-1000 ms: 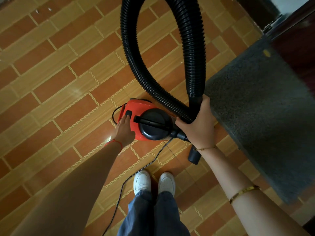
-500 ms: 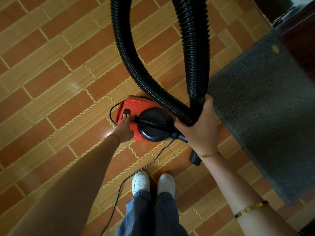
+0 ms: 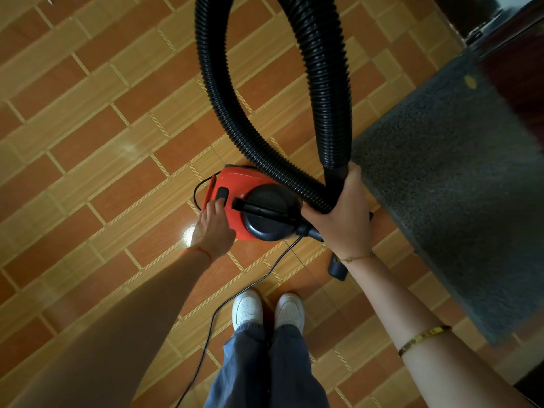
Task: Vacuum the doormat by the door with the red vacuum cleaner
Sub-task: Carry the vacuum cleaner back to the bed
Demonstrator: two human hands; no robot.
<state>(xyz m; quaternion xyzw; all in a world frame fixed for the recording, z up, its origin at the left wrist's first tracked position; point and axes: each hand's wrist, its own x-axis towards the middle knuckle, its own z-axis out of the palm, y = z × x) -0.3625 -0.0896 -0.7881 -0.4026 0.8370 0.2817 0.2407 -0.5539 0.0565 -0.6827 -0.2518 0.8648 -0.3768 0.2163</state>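
Note:
The red vacuum cleaner [image 3: 244,184] with a black round top and handle sits on the tiled floor in front of my feet. My left hand [image 3: 213,228] rests on its left end, a finger on the black switch [image 3: 221,194]. My right hand [image 3: 344,219] grips the smooth end of the black ribbed hose [image 3: 326,83], which loops up out of view and back down to the machine. The hose nozzle [image 3: 338,267] sticks out below my wrist. The dark grey doormat [image 3: 447,184] lies to the right, beside the dark door [image 3: 518,72].
A black power cord [image 3: 235,298] runs from the vacuum past my white shoes [image 3: 266,310] toward the bottom edge. Orange and tan floor tiles [image 3: 97,136] spread to the left. A small yellow speck [image 3: 470,81] lies on the mat's far end.
The view has shifted slightly; my left finger stays on the vacuum's black switch and my right hand keeps its hold on the hose end, raised a little.

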